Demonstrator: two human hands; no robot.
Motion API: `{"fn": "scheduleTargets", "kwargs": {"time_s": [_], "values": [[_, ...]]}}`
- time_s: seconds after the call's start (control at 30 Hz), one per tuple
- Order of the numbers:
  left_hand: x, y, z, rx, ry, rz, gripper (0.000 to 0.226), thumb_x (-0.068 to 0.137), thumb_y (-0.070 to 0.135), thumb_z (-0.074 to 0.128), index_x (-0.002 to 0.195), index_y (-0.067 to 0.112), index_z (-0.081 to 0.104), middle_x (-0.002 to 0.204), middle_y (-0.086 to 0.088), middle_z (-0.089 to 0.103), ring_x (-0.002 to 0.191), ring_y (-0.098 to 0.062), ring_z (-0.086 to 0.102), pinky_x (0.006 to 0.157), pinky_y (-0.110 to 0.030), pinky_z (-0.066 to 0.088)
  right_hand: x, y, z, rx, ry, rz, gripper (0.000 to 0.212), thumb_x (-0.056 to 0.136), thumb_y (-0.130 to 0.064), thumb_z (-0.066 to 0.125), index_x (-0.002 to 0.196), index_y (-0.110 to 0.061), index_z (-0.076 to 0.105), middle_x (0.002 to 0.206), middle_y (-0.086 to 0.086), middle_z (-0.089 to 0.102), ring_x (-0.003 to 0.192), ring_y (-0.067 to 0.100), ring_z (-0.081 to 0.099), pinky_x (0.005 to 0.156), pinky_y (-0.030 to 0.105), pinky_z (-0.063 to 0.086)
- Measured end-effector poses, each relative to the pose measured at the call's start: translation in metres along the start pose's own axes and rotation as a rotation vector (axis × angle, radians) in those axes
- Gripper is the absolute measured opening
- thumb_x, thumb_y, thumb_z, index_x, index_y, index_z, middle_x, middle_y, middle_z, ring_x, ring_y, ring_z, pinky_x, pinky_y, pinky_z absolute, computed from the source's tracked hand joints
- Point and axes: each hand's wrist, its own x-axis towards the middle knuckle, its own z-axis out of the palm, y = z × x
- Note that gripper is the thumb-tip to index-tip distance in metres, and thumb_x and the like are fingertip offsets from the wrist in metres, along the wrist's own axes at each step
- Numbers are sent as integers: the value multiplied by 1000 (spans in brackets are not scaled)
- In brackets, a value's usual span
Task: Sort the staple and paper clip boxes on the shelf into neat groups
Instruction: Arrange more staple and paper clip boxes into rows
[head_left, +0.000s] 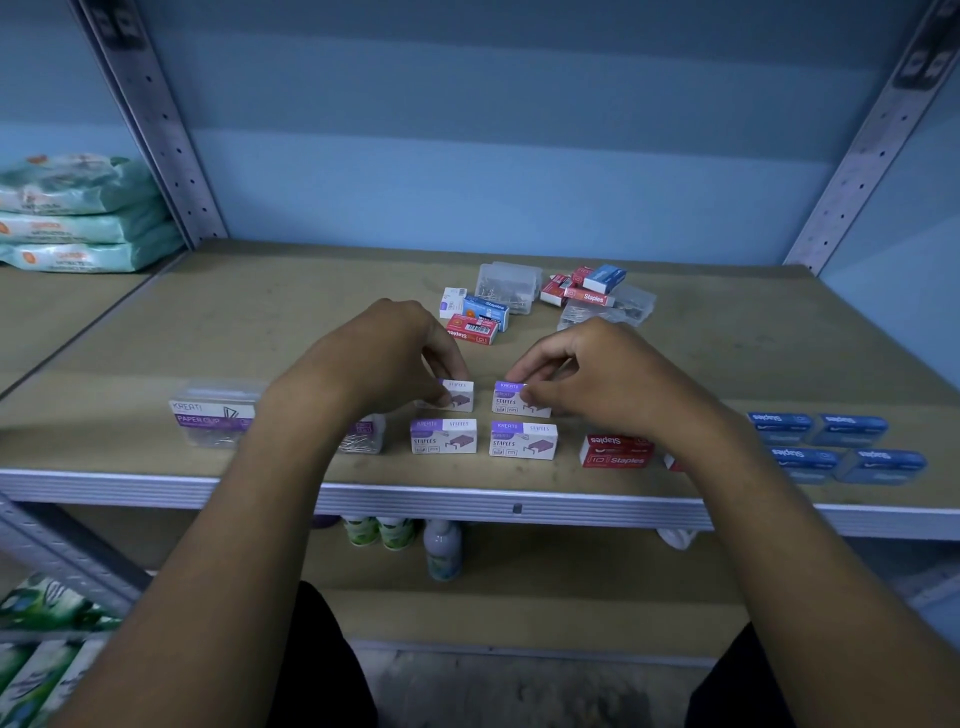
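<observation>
Left hand (387, 358) and right hand (597, 379) each pinch a white box (460, 397); best set square behind the near pair (444, 436).

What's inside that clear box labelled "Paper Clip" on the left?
The clear paper clip box shows silvery clips lying at its bottom; the purple label and the left forearm hide the rest.

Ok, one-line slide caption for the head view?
Left hand and right hand each set a white-purple staples box behind the front pair on the shelf.
</observation>
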Motion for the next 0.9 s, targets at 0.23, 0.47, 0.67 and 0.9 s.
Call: {"fn": "scheduleTargets", "kwargs": {"time_s": [0.23,0.47,0.67,0.9], "values": [[1,-1,3,-7,6,14,21,74,16,82,87,32,79,83,18,72,72,5,61,63,-13,45,-2,0,1,15,-1,4,16,85,-20,76,93,-33,80,79,-14,76,76,0,69,70,18,53],[1,-2,3,-9,-2,21,20,74,18,83,88,31,78,85,17,72,72,5,62,63,-13,44,-2,1,0,25,-5,8,14,86,-22,77,94,-33,80,81,-14,76,77,-1,70,73,19,54],[3,-5,3,-53,65,44,22,72,39,82,92,32,77,90,17,72,75,8,60,64,-12,43,3,4,1,52,55,18,16,96,-26,65,99,-30,80,90,-19,76,79,-6,69,77,23,58],[15,0,10,-28,168,76,15,82,40,72,94,31,75,97,14,70,81,8,59,65,-9,40,5,9,-1,-5,120,49,23,95,-19,59,98,-33,78,89,-16,74,82,-2,66,73,17,52]]}}
